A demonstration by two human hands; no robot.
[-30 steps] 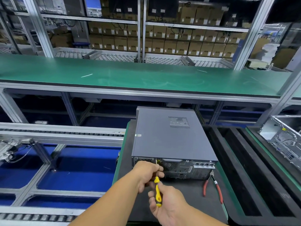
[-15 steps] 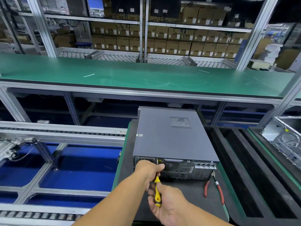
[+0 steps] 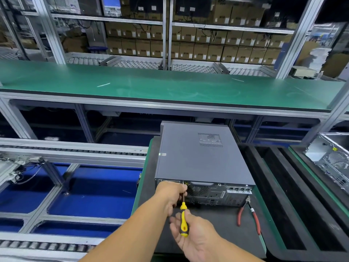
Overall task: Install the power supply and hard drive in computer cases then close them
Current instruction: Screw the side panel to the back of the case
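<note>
A closed dark grey computer case [image 3: 202,157] lies flat on a black mat [image 3: 217,224], with its rear panel turned toward the person. The side cover is on, and a vent grille shows on the top face near the far end.

The left hand [image 3: 172,192] is at the rear panel, near its left upper corner. Its fingers are curled and they pinch the thin metal shaft of a screwdriver [image 3: 183,219] just below the tip. The tip touches the upper edge of the rear panel, but the screw itself is too small to see.

The right hand [image 3: 190,233] is lower, nearer to the person. It holds the yellow and black handle of the screwdriver, with the palm turned up and the fingers curled loosely around the handle. The screwdriver stands almost upright in the picture, pointing away toward the case.

On the mat, just to the right of the case's near corner, lie pliers [image 3: 249,214] with red handles. Farther right, 1 open silver case [image 3: 332,159] is partly in view at the edge. Behind the closed case runs a long green workbench [image 3: 170,87], and behind it stand shelves with many cardboard boxes [image 3: 207,48].
</note>
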